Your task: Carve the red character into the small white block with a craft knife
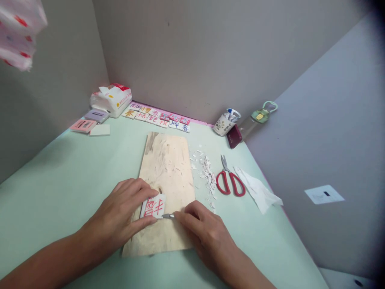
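Observation:
A small white block with red carved-looking characters (154, 205) lies on a wooden board (171, 160). My left hand (129, 208) grips the block between thumb and fingers along its edges. In my right hand (204, 226) is a craft knife (168, 216), held like a pen, with its blade tip at the block's lower right edge beside my left thumb. Most of the knife's handle is hidden by my fingers. Pale shavings (207, 172) lie scattered on the table just right of the board.
Red-handled scissors (230, 182) and a crumpled tissue (258, 190) lie to the right. Several lettered blocks (159, 116) line the back, beside a tissue pack (112, 100). Small boxes (84, 126) sit at left; a can (226, 122), dark red phone-like object (234, 137) and bottle (251, 126) stand back right.

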